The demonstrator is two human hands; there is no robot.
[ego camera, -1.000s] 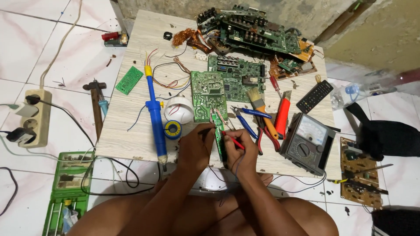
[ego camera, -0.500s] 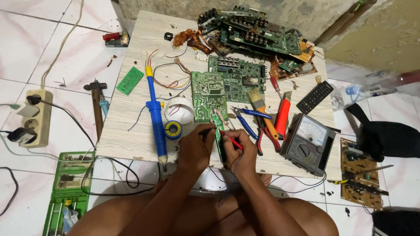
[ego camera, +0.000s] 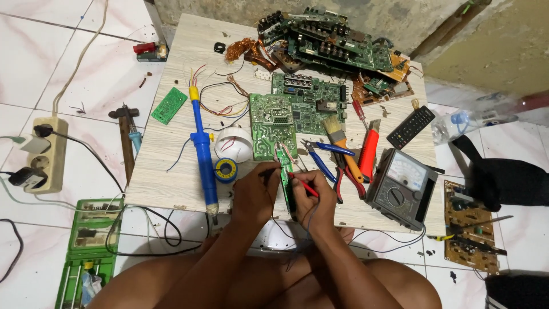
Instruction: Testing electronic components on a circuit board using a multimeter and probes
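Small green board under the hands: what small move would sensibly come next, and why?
Probably a slight shift of the red probe tip to the next point on the narrow green board. The right hand pinches that probe with its tip on the board, the left hand holds a dark probe at the board's left edge, and the analog meter sits face-up beside them.

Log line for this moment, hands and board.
left hand: black probe on narrow green board | right hand: red probe on same board | analog multimeter: on table, right of hands
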